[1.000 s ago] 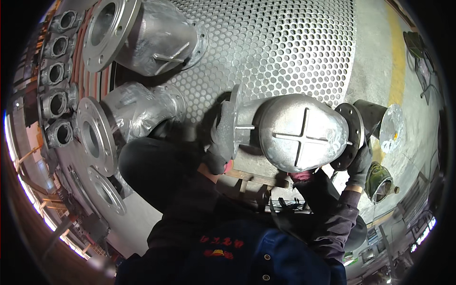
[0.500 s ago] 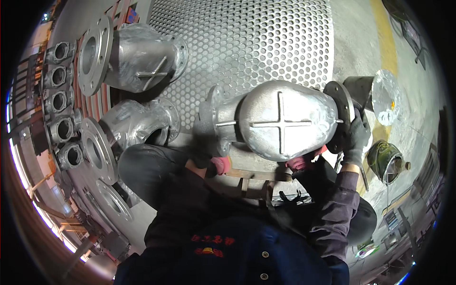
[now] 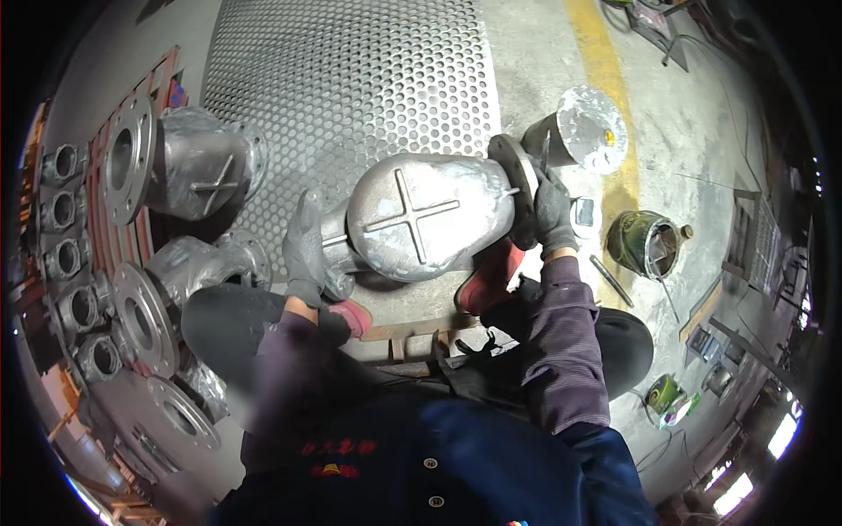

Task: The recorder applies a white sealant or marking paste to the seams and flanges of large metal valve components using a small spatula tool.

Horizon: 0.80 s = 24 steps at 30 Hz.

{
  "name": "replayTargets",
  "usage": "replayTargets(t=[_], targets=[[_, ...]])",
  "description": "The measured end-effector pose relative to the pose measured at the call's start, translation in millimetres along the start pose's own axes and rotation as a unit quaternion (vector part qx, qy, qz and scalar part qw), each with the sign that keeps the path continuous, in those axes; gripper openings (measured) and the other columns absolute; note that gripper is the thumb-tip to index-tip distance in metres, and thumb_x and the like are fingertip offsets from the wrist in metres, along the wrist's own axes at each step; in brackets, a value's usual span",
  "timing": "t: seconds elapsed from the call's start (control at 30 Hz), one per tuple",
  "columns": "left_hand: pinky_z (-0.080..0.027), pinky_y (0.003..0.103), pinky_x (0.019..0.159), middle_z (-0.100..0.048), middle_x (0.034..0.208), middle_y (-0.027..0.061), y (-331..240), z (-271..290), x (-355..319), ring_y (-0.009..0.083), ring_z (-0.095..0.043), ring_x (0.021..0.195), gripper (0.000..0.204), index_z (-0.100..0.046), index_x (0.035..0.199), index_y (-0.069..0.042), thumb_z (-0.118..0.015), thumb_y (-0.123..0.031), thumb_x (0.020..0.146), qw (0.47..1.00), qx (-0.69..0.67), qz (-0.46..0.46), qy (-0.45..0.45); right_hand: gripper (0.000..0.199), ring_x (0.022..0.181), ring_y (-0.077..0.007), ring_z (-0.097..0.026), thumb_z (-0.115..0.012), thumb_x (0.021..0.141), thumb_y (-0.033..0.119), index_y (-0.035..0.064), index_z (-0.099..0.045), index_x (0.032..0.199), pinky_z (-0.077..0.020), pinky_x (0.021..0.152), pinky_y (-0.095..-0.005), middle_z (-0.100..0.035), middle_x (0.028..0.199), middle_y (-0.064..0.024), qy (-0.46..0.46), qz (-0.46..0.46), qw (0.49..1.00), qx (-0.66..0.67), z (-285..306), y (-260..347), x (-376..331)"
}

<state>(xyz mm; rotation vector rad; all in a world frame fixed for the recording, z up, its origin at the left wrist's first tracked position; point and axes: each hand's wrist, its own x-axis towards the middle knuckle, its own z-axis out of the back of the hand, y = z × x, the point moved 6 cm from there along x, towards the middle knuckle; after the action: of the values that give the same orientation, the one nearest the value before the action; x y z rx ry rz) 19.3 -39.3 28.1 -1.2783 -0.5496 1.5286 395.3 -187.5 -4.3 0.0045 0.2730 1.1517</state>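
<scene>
A cross-ribbed metal casting [image 3: 438, 232] is positioned at the near side of a perforated plate [image 3: 351, 79]; its left flange [image 3: 338, 280] is clasped by the gloved left hand [image 3: 304, 244], its dark right flange [image 3: 515, 193] by the gloved right hand [image 3: 554, 212].

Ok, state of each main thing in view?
Ribbed casting, sideways, ribs up
Left hand, gloved, at the casting's left end
Right hand, gloved, at the dark flange
Perforated sheet, on the floor
Green container, mouth open
Dark rod, on the floor
Upper-left casting, untouched, end open
</scene>
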Motion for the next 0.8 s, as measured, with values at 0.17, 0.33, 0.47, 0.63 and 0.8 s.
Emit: replayTargets(t=[0.17,0.33,0.47,0.63,0.8], targets=[[-0.036,0.029,0.105,-0.052,0.138,0.0101,13.5,-9.4,6.3,0.0190,-0.048,0.125,0.049,-0.047,0.138,-0.001,-0.053,-0.031,0.099,0.984,-0.171,0.040,0.021,0.046,0.116,-0.0271,-0.054,-0.060,0.080,0.018,0.0103,-0.057,0.126,-0.0441,0.096,-0.0343,-0.057,0.127,-0.0090,-0.034,0.007,0.999,0.029,-18.5,-20.1,-2.3],[-0.035,0.030,0.107,-0.049,0.140,0.0121,18.2,-7.5,10.1,0.0211,-0.048,0.126,0.042,-0.042,0.141,0.000,-0.042,-0.018,0.102,0.972,-0.228,0.040,0.030,0.053,0.118,-0.0302,-0.053,-0.062,0.080,0.019,0.0075,-0.053,0.131,-0.0425,0.100,-0.0368,-0.058,0.127,-0.0140,-0.028,-0.034,0.983,0.180,15.7,-5.3,-6.3],[-0.034,0.032,0.108,-0.049,0.140,0.0139,-24.3,-8.4,-3.9,0.0232,-0.047,0.129,0.049,-0.041,0.141,-0.001,-0.040,-0.029,0.102,0.996,0.008,-0.078,0.044,0.054,0.123,-0.0285,-0.051,-0.062,0.081,0.021,0.0072,-0.052,0.132,-0.0424,0.101,-0.0348,-0.057,0.130,-0.0136,0.032,-0.062,0.990,0.126,34.3,10.2,-3.4],[-0.038,0.032,0.107,-0.046,0.141,0.0166,2.3,1.0,6.7,0.0270,-0.049,0.128,0.044,-0.036,0.144,-0.002,-0.035,-0.017,0.102,0.998,0.052,-0.034,0.011,0.038,0.097,-0.0368,-0.063,-0.056,0.086,0.027,0.0104,-0.061,0.120,-0.0521,0.081,-0.0415,-0.064,0.115,-0.0173,-0.052,-0.030,0.990,0.125,24.0,2.7,-2.2],[-0.043,0.031,0.098,-0.055,0.132,0.0153,37.6,17.1,34.5,0.0252,-0.054,0.120,0.046,-0.047,0.138,-0.006,-0.049,-0.027,0.097,0.984,-0.044,-0.173,-0.004,0.039,0.101,-0.0406,-0.061,-0.055,0.089,0.031,0.0044,-0.060,0.117,-0.0494,0.085,-0.0435,-0.064,0.109,-0.0218,-0.084,-0.034,0.987,0.134,19.6,-9.8,9.9]])
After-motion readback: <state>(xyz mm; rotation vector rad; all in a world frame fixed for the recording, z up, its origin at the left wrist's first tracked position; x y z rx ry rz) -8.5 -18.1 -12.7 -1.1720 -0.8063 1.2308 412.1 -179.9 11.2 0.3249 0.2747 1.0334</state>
